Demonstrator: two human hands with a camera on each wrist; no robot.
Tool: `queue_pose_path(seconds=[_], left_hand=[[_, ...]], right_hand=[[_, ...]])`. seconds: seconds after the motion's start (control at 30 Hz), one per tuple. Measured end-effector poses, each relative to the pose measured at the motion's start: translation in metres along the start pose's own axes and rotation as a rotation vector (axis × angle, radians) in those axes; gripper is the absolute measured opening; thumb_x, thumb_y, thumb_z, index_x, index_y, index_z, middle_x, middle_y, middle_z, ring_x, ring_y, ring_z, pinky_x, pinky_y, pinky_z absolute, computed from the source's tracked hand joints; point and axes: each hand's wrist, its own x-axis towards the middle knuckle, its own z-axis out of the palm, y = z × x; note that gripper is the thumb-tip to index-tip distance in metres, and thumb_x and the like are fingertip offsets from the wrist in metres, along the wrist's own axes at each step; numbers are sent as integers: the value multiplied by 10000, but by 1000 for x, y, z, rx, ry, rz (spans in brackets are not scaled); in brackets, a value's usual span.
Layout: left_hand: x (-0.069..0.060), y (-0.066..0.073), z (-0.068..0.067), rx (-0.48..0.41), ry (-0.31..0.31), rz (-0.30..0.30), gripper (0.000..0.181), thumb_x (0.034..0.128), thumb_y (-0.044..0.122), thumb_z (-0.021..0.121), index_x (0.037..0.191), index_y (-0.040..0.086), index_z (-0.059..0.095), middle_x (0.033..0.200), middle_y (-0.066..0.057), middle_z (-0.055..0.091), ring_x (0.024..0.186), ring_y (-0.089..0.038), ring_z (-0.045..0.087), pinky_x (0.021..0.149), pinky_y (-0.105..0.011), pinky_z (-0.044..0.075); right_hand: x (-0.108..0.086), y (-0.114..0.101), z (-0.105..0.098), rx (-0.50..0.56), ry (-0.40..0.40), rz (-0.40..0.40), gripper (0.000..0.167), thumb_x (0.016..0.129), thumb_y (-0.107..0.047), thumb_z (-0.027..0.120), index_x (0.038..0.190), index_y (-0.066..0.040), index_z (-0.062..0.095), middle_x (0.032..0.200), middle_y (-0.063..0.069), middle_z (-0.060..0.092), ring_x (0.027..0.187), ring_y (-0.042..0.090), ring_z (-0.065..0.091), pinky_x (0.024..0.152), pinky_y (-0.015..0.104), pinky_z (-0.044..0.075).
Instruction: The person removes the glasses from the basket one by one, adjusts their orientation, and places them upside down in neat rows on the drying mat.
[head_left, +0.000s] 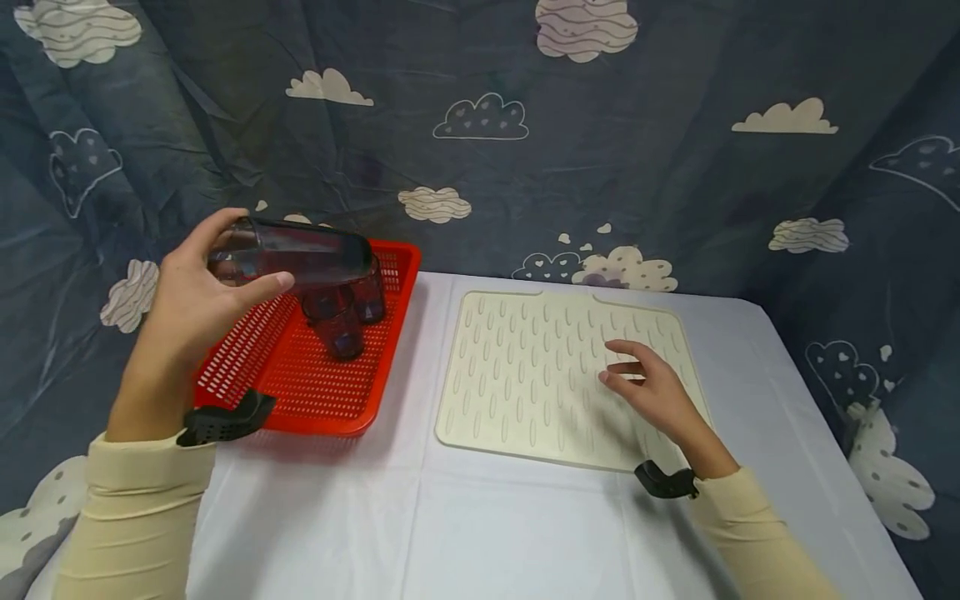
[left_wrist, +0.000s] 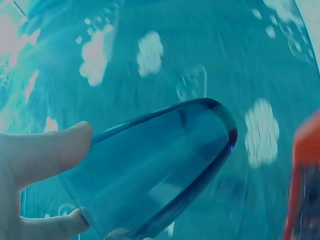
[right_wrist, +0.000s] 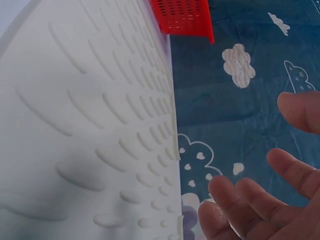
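Observation:
My left hand (head_left: 191, 304) holds a dark tinted drinking glass (head_left: 311, 252) on its side, above the red basket. Thumb and fingers grip it near one end; in the left wrist view the clear glass (left_wrist: 160, 172) points away from the hand. Beneath it, two more tinted glasses stand or lean in the basket: one glass (head_left: 341, 332) in front, another glass (head_left: 370, 298) behind, both partly covered by the held one. Over the cream ridged mat (head_left: 517, 375) hovers my right hand (head_left: 654, 392), fingers loosely bent and holding nothing.
The red perforated basket (head_left: 315, 404) sits at the left of the table, which a white cloth (head_left: 510, 525) covers. Right of it lies the mat. A dark curtain with cloud prints (head_left: 645, 167) hangs behind the table and along its right side.

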Motion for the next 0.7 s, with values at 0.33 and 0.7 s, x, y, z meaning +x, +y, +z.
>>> queue_pose_path(seconds=[0.33,0.7], left_hand=[[-8,20,55,-371,-136,58,741,877,127,738,1515,254,383,1302,-12,522,1019,-136,583,761,-140,554],[-12,27,103,-507,-248,52,740,872,90,719,1520,193,376,1421,-101,515,1077,-249,553,803,-178,548]], right_hand=[[2,-5,2,37,-17,-9,565,978,-268,615,1473,-88,412,1522,204,421,1266,433,564,969,581,509],[3,-17,3,68,-27,-43,561,980,-287,620,1469,-92,426,1482,199,464,1259,419,572,969,576,508]])
